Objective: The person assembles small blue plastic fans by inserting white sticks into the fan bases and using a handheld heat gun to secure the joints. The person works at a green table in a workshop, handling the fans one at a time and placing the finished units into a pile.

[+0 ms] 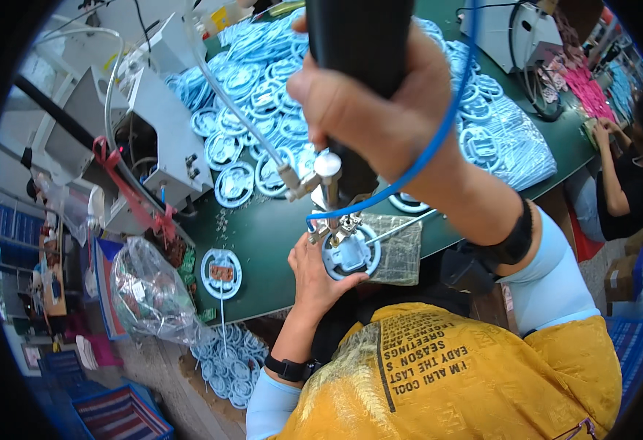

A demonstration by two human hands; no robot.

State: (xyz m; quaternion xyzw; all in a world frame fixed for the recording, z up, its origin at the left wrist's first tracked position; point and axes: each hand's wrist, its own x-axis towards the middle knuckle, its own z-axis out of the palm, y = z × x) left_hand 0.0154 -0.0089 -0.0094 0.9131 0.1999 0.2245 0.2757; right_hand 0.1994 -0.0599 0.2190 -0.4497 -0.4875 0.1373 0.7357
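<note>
My right hand (pixel 365 117) is wrapped round the thick black body of an upright power screwdriver (pixel 362 44). Its metal nose, fitted with a clear feed tube and a blue hose, points down at a light blue round plastic housing (pixel 352 258). Whether the tip touches the housing cannot be made out. My left hand (pixel 314 279) grips the left edge of this housing, thumb along its near rim. Under the housing's right side lies a worn, tape-covered pad (pixel 401 253). Left of my left hand rests another round housing (pixel 221 273) with a reddish-brown board inside.
Many light blue housings (pixel 263 103) are piled across the far side of the green table (pixel 263 220). Grey machine boxes (pixel 164 125) stand at the left, beside a clear bag (pixel 153 293). More housings (pixel 230 367) lie below the table edge. Another person (pixel 629 169) sits at the right.
</note>
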